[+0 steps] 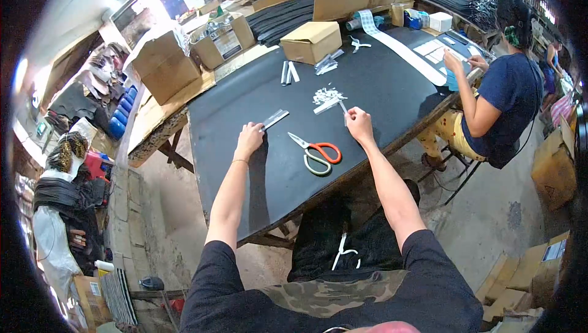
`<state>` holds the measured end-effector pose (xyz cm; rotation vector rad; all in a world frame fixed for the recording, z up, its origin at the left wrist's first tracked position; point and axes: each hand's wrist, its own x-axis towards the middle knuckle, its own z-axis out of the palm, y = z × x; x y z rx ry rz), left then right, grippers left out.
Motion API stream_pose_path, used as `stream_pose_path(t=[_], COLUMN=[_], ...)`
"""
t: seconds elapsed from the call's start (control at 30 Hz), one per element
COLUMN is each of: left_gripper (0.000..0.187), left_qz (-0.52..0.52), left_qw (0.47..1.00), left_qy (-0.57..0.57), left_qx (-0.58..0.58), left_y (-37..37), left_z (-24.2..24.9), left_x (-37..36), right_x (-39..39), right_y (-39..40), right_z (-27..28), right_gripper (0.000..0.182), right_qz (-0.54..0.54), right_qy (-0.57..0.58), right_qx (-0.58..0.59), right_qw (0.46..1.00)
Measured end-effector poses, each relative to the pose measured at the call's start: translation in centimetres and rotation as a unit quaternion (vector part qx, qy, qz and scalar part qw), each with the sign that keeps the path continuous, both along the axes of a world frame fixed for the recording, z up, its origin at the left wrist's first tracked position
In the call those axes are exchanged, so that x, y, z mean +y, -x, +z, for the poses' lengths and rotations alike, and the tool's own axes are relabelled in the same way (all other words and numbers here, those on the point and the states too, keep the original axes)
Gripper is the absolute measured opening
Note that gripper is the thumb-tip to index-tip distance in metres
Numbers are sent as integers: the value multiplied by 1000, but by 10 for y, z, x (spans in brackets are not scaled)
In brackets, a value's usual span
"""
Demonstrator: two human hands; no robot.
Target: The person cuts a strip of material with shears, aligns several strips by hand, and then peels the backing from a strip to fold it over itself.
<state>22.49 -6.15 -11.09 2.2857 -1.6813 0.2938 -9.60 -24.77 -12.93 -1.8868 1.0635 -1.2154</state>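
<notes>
My left hand [250,138] is closed on the near end of some flat grey-and-white strips [275,118] lying on the black tabletop [226,106]. To the right, my right hand [358,123] pinches a thin pale strip [343,107], whose far end points at a heap of small white pieces [329,96]. A white strip [326,107] lies against the heap's near side. Between my hands and nearer to me rest scissors [317,152] with one orange and one pale green handle, their blades slightly apart.
A closed cardboard box [311,42] stands farther back, with loose strips [290,72] before it. A long white roll [401,48] stretches rightward. At the right, a seated co-worker [505,94] handles white pieces [432,50]. Another box [162,66] stands left.
</notes>
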Motion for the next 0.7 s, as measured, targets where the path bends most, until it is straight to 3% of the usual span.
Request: stream_pose_path(t=[0.33, 0.47, 0.57, 0.63, 0.7], left_gripper=[32, 41, 43, 28, 24], left_qz=[59, 133, 55, 31, 31], left_qw=[998, 990, 980, 981, 985], left_qy=[11, 2, 138, 179, 166], left_qx=[-6, -48, -129, -73, -33], left_y=[16, 34, 56, 84, 104], left_z=[-5, 4, 9, 16, 18], left_x=[-9, -12, -23, -33, -40], right_x=[-6, -7, -5, -3, 2], right_y=[-1, -3, -5, -4, -2], right_z=[-9, -9, -5, -3, 1], right_gripper=[15, 15, 17, 19, 18], right_qz=[26, 13, 17, 29, 39], right_qy=[-11, 19, -16, -37, -35], right_qx=[-31, -32, -31, -15, -22], right_qw=[999, 999, 999, 999, 998])
